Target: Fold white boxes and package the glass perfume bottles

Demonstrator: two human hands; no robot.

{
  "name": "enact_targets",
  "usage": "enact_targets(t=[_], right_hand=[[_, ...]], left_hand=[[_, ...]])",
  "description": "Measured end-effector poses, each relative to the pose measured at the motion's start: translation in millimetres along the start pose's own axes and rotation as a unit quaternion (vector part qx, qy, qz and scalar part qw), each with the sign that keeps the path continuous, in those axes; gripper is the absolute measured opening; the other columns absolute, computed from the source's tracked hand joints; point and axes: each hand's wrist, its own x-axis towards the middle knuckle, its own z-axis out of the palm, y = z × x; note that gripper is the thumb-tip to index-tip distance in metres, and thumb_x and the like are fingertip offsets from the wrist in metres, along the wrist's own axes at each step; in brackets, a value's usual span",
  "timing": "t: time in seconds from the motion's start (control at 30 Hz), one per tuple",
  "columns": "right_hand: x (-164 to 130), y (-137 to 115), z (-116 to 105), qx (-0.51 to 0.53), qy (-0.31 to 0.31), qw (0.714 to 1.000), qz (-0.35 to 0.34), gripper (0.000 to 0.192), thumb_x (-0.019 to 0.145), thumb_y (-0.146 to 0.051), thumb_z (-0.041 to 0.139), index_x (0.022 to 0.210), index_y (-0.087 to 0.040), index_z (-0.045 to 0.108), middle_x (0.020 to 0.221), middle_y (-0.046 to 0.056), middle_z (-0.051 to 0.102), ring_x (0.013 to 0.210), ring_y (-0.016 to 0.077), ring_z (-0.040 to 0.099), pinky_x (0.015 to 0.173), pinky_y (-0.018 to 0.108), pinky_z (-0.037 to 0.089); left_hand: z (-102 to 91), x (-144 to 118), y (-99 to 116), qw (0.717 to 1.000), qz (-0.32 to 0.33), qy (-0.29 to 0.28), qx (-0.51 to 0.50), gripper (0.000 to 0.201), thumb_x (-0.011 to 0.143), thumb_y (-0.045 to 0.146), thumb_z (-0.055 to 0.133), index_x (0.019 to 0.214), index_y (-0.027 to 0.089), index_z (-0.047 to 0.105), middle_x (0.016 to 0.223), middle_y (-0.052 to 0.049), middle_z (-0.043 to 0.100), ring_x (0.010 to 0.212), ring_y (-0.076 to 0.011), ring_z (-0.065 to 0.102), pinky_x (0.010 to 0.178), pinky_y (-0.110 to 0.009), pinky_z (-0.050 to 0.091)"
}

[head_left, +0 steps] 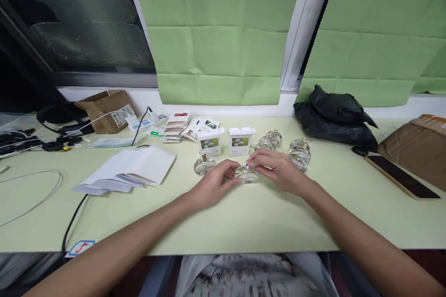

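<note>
A round clear glass perfume bottle (246, 175) stands on the table between my hands. My left hand (218, 181) curls round its left side, fingers and thumb against the glass. With its fingertips pinched, my right hand (275, 169) grips the top of the same bottle, hiding most of the neck. Just left of my left hand is another glass bottle (204, 165) with an upright neck piece. Two small white boxes, the left box (211, 144) and the right box (240, 143), stand behind with their top flaps up. Several more bottles (299, 153) stand in rows behind my right hand.
Flattened cartons (177, 126) lie behind the boxes. White papers (128, 169) are at left, near a brown carton (108, 110) and cables. A black plastic bag (336, 118), a phone (400, 177) and a brown package (418, 148) lie at right. The table's front edge is close to me.
</note>
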Motion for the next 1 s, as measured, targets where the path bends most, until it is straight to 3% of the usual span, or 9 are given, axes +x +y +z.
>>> enact_targets(t=[0.27,0.6,0.87,1.0], right_hand=[[11,-11,-13,-0.026,-0.062,0.997,0.026,0.019,0.109,-0.021,0.051,0.102,-0.021,0.069,0.108,0.008,0.072,0.094,0.0206,0.068,0.081,0.031,0.05],[-1,0,5,0.02,0.02,0.999,0.026,0.016,0.108,-0.022,0.054,0.106,-0.023,0.07,0.112,0.009,0.073,0.101,0.0221,0.069,0.084,0.033,0.052],[10,-15,-9,-0.049,-0.051,0.997,0.021,0.021,0.11,-0.022,0.05,0.102,-0.021,0.069,0.105,0.008,0.07,0.089,0.02,0.066,0.078,0.031,0.05],[9,-14,-7,-0.066,-0.047,0.997,0.013,0.021,0.11,-0.019,0.049,0.103,-0.022,0.069,0.106,0.008,0.069,0.089,0.0195,0.065,0.077,0.03,0.049]], left_hand=[[-0.3,1,-1,1.0,-0.001,-0.005,-0.009,0.029,0.1,0.039,0.067,0.125,0.025,0.063,0.121,-0.005,0.072,0.101,-0.0208,0.071,0.089,-0.036,0.059],[0.3,1,-2,1.0,0.006,0.001,-0.001,0.03,0.1,0.04,0.066,0.125,0.024,0.063,0.12,-0.006,0.072,0.098,-0.0215,0.071,0.088,-0.038,0.06],[-0.2,1,-4,1.0,0.001,0.002,0.006,0.033,0.1,0.041,0.067,0.128,0.025,0.064,0.122,-0.005,0.072,0.103,-0.0218,0.071,0.092,-0.037,0.059],[-0.1,1,-4,1.0,0.0,-0.002,-0.002,0.033,0.1,0.04,0.067,0.129,0.025,0.063,0.123,-0.005,0.072,0.104,-0.0218,0.071,0.092,-0.037,0.059]])
